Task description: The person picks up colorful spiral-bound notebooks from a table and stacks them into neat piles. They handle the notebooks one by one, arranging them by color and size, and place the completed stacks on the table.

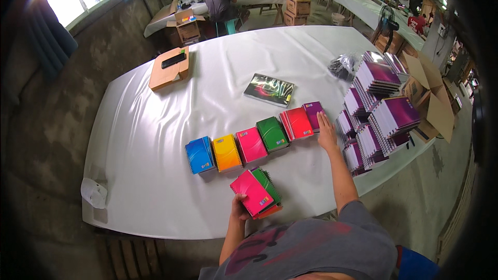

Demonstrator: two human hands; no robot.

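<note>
Clasping a fanned notebook bundle (258, 193), left hand (239, 208) waits while open right hand (327, 134) touches the purple stack (313, 111); a sure pick seems next.

Bare cloth (155, 176) left; notebook row (251, 145) ahead; purple stacks (376, 119) crowd right.

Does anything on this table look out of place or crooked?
Mostly tidy. The row of coloured notebook stacks is even, but the purple stacks at the table's right edge lean unevenly, some overhanging it.

Flat cardboard box (168, 70) w/ black phone (174, 60), plastic bag (343, 66) on table.
</note>
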